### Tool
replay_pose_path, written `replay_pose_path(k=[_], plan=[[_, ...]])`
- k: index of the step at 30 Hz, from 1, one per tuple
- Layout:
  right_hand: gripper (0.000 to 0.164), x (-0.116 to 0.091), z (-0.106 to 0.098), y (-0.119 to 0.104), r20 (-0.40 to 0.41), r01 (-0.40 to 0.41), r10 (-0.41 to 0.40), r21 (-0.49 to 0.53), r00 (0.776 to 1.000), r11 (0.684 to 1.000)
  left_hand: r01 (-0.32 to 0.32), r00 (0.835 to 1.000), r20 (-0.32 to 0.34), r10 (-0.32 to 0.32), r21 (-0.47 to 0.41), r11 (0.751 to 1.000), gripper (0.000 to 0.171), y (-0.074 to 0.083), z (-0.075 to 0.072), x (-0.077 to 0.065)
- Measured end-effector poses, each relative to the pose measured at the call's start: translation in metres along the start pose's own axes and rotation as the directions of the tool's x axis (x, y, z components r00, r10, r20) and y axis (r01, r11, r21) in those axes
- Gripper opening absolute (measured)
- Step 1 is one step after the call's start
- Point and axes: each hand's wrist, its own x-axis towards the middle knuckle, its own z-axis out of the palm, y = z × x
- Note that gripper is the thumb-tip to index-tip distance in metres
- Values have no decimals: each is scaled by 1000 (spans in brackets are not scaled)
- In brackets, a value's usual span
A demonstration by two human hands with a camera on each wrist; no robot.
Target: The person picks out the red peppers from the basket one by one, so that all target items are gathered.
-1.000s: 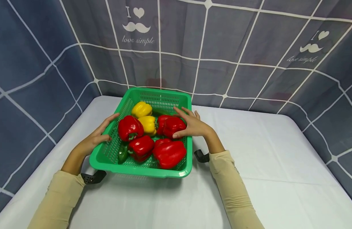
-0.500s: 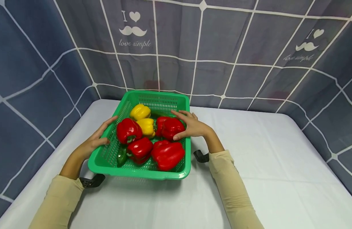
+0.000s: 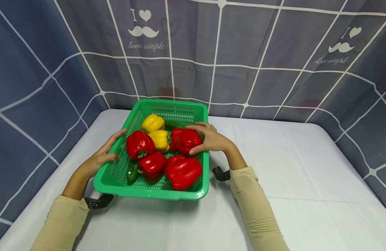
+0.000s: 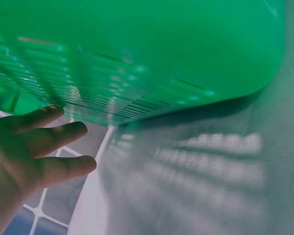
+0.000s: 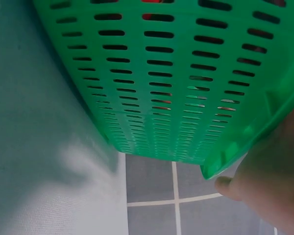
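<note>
A green slatted plastic basket (image 3: 150, 195) holds several red bell peppers (image 3: 183, 172), yellow bell peppers (image 3: 153, 123) and a dark green pepper (image 3: 132, 173). My left hand (image 3: 97, 162) lies at its left rim, thumb over the edge inside. In the left wrist view its fingers (image 4: 63, 169) stretch out straight and spread beside the slatted wall. Across the right rim reaches my right hand (image 3: 210, 139), its thumb and index finger spread about a red bell pepper (image 3: 188, 141). A fingertip (image 5: 225, 187) shows outside the rim in the right wrist view.
The basket stands on a table with a white cloth (image 3: 293, 167), toward its back left. Grey and blue curtains (image 3: 193, 38) with white lines hang behind it and at both sides. Each wrist wears a black device (image 3: 99, 201).
The whole head view shifts slightly, with the basket appearing a little lower and further left. Both hands keep nearly the same pose at the rims.
</note>
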Motion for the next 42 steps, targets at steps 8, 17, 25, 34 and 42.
replay_pose_path(k=[8, 17, 25, 34, 42], plan=[[80, -1, -1, -1, -10, 51, -51, -2, 999, 999, -7, 1000, -1, 7, 11, 1000, 80, 1, 0, 0], [78, -3, -2, -5, -32, 82, -81, 32, 996, 996, -20, 1000, 14, 20, -7, 1000, 80, 1, 0, -2], [82, -8, -7, -6, -84, 79, -72, 89, 994, 993, -39, 999, 20, 39, 9, 999, 80, -1, 0, -3], [82, -16, -16, -9, -148, 98, -78, 135, 986, 986, -39, 999, 14, 38, 11, 999, 80, 0, 0, 0], [85, -21, -21, -10, -187, 87, -57, 156, 981, 984, -31, 999, 6, 31, 27, 999, 81, -1, 0, -3]])
